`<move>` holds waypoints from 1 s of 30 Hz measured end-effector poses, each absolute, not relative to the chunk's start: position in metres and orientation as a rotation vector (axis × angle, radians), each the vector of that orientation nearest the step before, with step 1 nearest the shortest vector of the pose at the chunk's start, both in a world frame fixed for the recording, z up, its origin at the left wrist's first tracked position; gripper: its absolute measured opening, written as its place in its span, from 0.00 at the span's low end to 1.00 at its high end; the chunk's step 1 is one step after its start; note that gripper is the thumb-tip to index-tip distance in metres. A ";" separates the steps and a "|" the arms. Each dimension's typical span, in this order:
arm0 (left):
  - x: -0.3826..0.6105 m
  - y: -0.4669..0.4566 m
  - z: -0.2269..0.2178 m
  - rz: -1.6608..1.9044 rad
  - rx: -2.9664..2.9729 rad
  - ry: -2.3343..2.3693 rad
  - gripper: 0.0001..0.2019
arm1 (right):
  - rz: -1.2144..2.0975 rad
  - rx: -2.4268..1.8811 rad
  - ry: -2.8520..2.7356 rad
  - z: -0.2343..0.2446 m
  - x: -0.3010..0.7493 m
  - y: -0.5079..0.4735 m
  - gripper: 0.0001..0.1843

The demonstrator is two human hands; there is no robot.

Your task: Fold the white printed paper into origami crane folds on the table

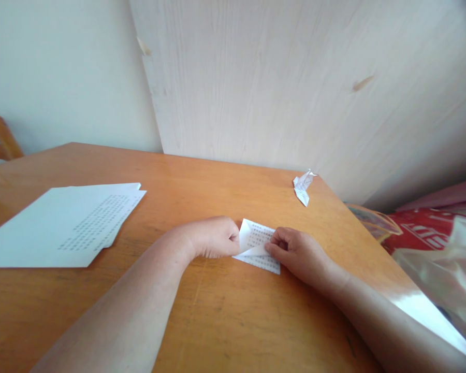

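Observation:
A small folded sheet of printed paper lies on the wooden table between my hands, one flap partly raised across it. My right hand is closed, thumb and forefinger pinching the paper's right side. On the opposite side, my left hand is curled with its knuckles against the paper's left edge; its fingertips are hidden, so what they grip does not show. Beyond my right hand, a folded paper figure rests close to the table's far right corner.
A stack of white printed sheets lies at the left of the table. A pale wood panel stands behind it. Red and clear plastic bags are beyond the right edge, and part of a wooden chair shows at far left.

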State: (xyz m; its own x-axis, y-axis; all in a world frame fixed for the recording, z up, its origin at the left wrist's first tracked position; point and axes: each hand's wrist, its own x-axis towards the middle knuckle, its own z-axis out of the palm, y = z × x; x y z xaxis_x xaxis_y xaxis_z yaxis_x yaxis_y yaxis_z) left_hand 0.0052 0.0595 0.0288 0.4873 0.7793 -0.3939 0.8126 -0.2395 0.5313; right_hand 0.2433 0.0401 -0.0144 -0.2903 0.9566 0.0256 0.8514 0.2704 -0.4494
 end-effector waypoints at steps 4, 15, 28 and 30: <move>0.005 0.060 0.028 -0.046 2.023 1.311 0.08 | 0.516 -1.658 -2.252 -0.014 0.243 0.040 0.10; 0.003 0.061 0.025 -0.066 2.029 1.288 0.10 | 0.505 -1.657 -2.256 -0.016 0.244 0.041 0.10; 0.005 0.062 0.022 -0.109 2.070 1.303 0.10 | 0.530 -1.648 -2.244 -0.017 0.245 0.040 0.10; 0.005 0.061 0.022 -0.109 2.074 1.312 0.09 | 0.527 -1.640 -2.242 -0.017 0.245 0.040 0.10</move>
